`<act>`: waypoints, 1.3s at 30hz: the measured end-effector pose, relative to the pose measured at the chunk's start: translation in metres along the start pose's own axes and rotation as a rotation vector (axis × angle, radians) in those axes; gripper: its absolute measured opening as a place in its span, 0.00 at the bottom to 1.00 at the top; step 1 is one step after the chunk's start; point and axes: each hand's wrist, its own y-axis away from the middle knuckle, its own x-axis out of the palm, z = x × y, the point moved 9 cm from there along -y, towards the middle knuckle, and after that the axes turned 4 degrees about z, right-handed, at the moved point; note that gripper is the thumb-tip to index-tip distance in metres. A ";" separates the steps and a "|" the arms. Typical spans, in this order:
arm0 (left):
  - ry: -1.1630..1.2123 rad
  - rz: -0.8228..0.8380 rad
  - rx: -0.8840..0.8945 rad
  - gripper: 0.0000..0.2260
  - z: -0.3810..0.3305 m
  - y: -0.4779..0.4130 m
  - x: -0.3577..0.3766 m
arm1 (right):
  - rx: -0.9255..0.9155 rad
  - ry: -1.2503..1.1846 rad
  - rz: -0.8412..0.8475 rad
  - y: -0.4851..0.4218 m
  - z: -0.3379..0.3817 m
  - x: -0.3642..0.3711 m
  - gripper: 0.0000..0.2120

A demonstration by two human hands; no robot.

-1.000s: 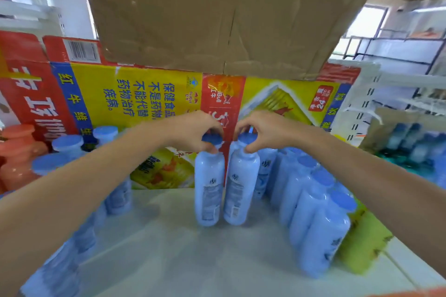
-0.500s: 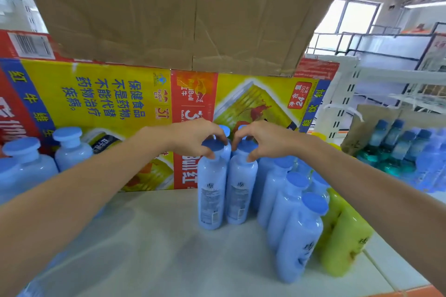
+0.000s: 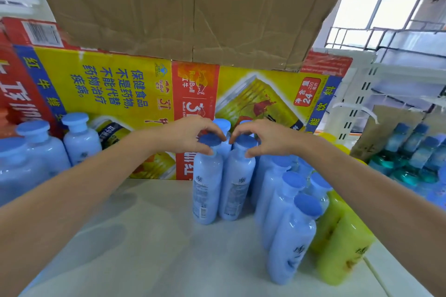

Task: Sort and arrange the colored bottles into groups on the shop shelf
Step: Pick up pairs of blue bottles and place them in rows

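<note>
In the head view, the left hand [image 3: 190, 135] has its fingers [image 3: 212, 131] curled over the blue cap of one tall blue bottle [image 3: 207, 188], and the right hand [image 3: 263, 136] grips the cap of a second blue bottle [image 3: 237, 187] the same way; the two stand upright and touching on the white shelf [image 3: 144, 248], just left of a row of matching blue bottles [image 3: 287, 202] that runs toward the near right. Yellow bottles [image 3: 342, 243] sit beyond that row at the right edge, and rounder blue bottles [image 3: 79, 137] stand well apart at the far left against the printed carton [image 3: 120, 89]. Compared with a second ago, the pair looks drawn in tight beside the row and set squarely on the shelf, though the camera has also shifted, so some of that may be viewpoint. That suggests these two are now placed with their colour group, and the likely next step is letting go and reaching for the bottles still apart.
</note>
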 end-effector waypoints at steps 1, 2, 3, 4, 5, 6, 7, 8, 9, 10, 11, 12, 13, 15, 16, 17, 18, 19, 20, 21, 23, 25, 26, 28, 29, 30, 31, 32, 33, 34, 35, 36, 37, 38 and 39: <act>0.007 -0.051 -0.027 0.18 0.002 0.001 -0.002 | 0.019 -0.016 -0.023 0.000 0.000 -0.001 0.16; 0.013 -0.100 -0.052 0.18 0.003 0.001 -0.005 | 0.052 -0.018 -0.053 0.000 -0.002 -0.002 0.18; 0.006 -0.141 -0.073 0.19 0.004 0.002 -0.007 | 0.099 -0.002 -0.086 0.000 -0.004 -0.004 0.20; -0.006 -0.170 -0.092 0.18 0.005 0.003 -0.007 | 0.151 0.025 -0.121 0.001 -0.007 -0.006 0.22; -0.012 -0.190 -0.110 0.19 0.006 0.003 -0.007 | 0.196 0.053 -0.154 0.002 -0.009 -0.008 0.23; -0.011 -0.205 -0.125 0.19 0.007 0.003 -0.007 | 0.233 0.075 -0.184 0.003 -0.011 -0.011 0.23; -0.007 -0.215 -0.138 0.19 0.008 0.002 -0.007 | 0.263 0.095 -0.205 0.004 -0.011 -0.013 0.23; -0.008 -0.218 -0.147 0.19 0.009 0.002 -0.007 | 0.287 0.115 -0.219 0.004 -0.011 -0.014 0.22; -0.017 -0.216 -0.152 0.18 0.008 0.001 -0.007 | 0.299 0.131 -0.224 0.004 -0.011 -0.014 0.22; -0.029 -0.209 -0.153 0.18 0.008 0.000 -0.007 | 0.296 0.136 -0.219 0.003 -0.010 -0.014 0.22; -0.039 -0.200 -0.151 0.18 0.007 -0.001 -0.006 | 0.279 0.135 -0.209 0.001 -0.008 -0.013 0.22; -0.044 -0.187 -0.149 0.18 0.006 -0.002 -0.006 | 0.255 0.134 -0.198 -0.001 -0.006 -0.012 0.21; -0.047 -0.172 -0.144 0.18 0.006 -0.002 -0.006 | 0.231 0.129 -0.186 -0.001 -0.004 -0.012 0.21; -0.045 -0.133 -0.124 0.17 0.005 -0.002 -0.006 | 0.200 0.121 -0.149 -0.001 -0.001 -0.012 0.22; -0.041 -0.114 -0.112 0.17 0.005 -0.002 -0.006 | 0.189 0.126 -0.121 0.000 -0.001 -0.011 0.22; -0.035 -0.096 -0.103 0.17 0.005 -0.002 -0.006 | 0.178 0.131 -0.089 0.001 0.000 -0.010 0.23; -0.028 -0.074 -0.097 0.17 0.006 -0.002 -0.006 | 0.164 0.128 -0.059 0.001 0.000 -0.009 0.23; -0.020 -0.048 -0.087 0.17 0.007 -0.003 -0.006 | 0.153 0.116 -0.032 0.001 -0.001 -0.007 0.23; -0.018 -0.019 -0.076 0.17 0.008 -0.002 -0.006 | 0.142 0.106 -0.010 0.001 -0.002 -0.005 0.23; -0.026 0.010 -0.063 0.17 0.008 -0.002 -0.005 | 0.130 0.103 0.012 0.000 -0.002 -0.004 0.23; -0.032 0.050 -0.036 0.17 0.010 -0.001 -0.004 | 0.101 0.095 0.049 -0.001 -0.003 -0.001 0.22; 0.012 0.068 -0.018 0.17 0.014 -0.001 -0.003 | 0.069 0.057 0.082 -0.001 -0.001 0.002 0.22; 0.033 0.075 -0.013 0.17 0.015 -0.001 -0.002 | 0.053 0.037 0.093 -0.002 0.001 0.003 0.22; 0.059 0.087 -0.011 0.17 0.017 -0.002 0.000 | 0.033 0.007 0.118 -0.003 0.008 0.002 0.23; 0.071 0.087 -0.011 0.17 0.017 -0.003 0.000 | 0.026 0.000 0.135 -0.004 0.012 0.003 0.22; 0.080 0.078 -0.014 0.18 0.018 -0.003 0.000 | 0.023 -0.007 0.150 -0.005 0.014 0.003 0.22; 0.084 0.056 -0.016 0.18 0.019 -0.003 -0.001 | 0.028 -0.017 0.153 -0.006 0.016 0.004 0.20; 0.078 0.024 -0.024 0.18 0.020 -0.004 -0.003 | 0.043 -0.031 0.138 -0.007 0.016 0.003 0.20; 0.061 -0.015 -0.037 0.19 0.022 -0.003 -0.006 | 0.074 -0.032 0.105 -0.008 0.015 0.001 0.21; 0.032 -0.052 -0.058 0.20 0.024 -0.003 -0.009 | 0.112 0.001 0.056 -0.008 0.013 -0.002 0.23; -0.007 -0.084 -0.079 0.20 0.026 -0.002 -0.011 | 0.151 0.077 0.007 -0.008 0.011 -0.005 0.24; -0.044 -0.108 -0.095 0.20 0.028 -0.002 -0.012 | 0.180 0.170 -0.035 -0.009 0.010 -0.007 0.24; -0.072 -0.126 -0.104 0.19 0.027 -0.002 -0.013 | 0.199 0.233 -0.062 -0.009 0.010 -0.009 0.24; -0.090 -0.137 -0.112 0.18 0.027 -0.002 -0.014 | 0.206 0.249 -0.076 -0.010 0.010 -0.009 0.23; -0.107 -0.143 -0.117 0.17 0.026 -0.002 -0.014 | 0.201 0.236 -0.080 -0.011 0.011 -0.009 0.23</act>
